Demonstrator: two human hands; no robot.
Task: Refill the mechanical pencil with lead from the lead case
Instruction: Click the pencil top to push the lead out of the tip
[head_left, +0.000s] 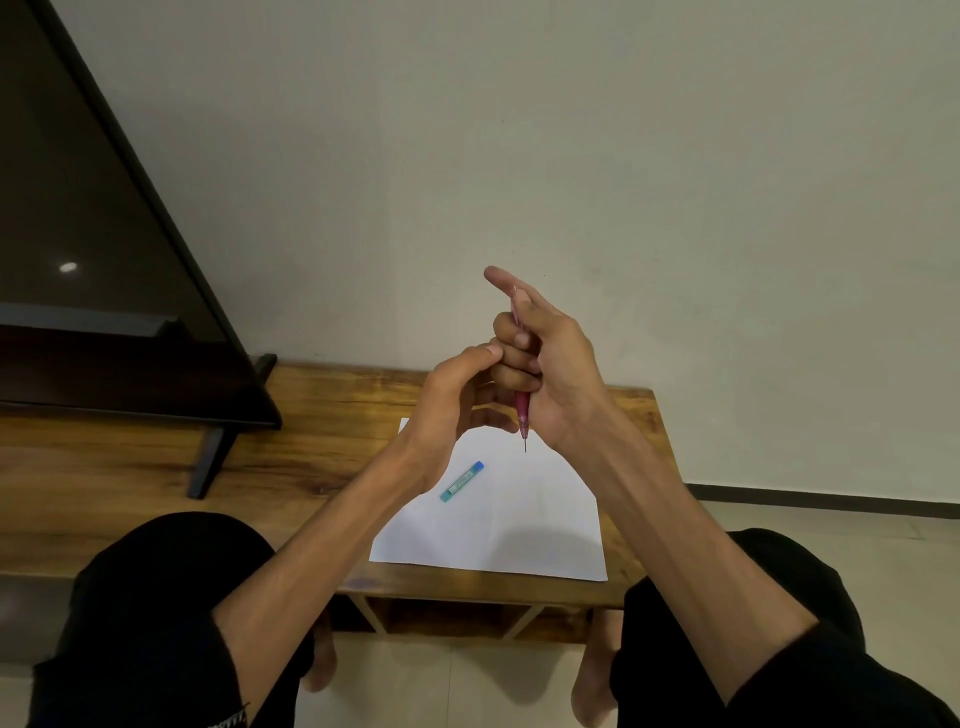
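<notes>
The right hand grips the pencil upright, tip down, above the paper; the left hand is beside it, fingers loosely curled, holding nothing visible. The lead case lies on the paper.

Two hands: left, right. One pencil, one lead case, one paper, one table, one screen.

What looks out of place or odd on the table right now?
Nothing stands out. The lead case lies whole on the white paper; the right hand holds the pink pencil tip down, nothing spilled.
</notes>
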